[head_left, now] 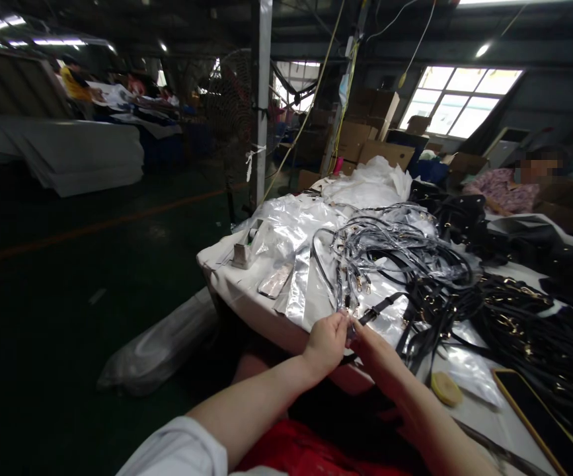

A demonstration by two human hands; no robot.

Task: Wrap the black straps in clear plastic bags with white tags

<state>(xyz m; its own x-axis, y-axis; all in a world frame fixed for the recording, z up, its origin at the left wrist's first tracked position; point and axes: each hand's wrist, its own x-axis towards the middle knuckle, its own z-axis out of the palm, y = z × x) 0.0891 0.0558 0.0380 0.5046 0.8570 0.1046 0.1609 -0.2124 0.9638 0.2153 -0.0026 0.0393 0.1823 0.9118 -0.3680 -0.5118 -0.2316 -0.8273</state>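
My left hand (324,342) and my right hand (374,350) meet at the table's front edge, fingertips pinched together. Between them is the end of a black strap (347,303) with gold-coloured hardware and some clear plastic about it; my fingers hide most of this end. A second black strap with a buckle (371,313) runs off to the right, just past my right fingertips. Beyond my hands lies a tangled heap of plastic-wrapped straps (390,241), some with gold clips (359,284). Flat clear plastic sleeves (299,291) lie left of them.
A patterned phone (275,281) and a small metal box (242,255) sit at the table's left. To the right are unwrapped black straps (509,311), a yellow tape measure (445,389) and a dark phone (538,416). A co-worker (504,188) sits across the table. A post (261,99) stands behind.
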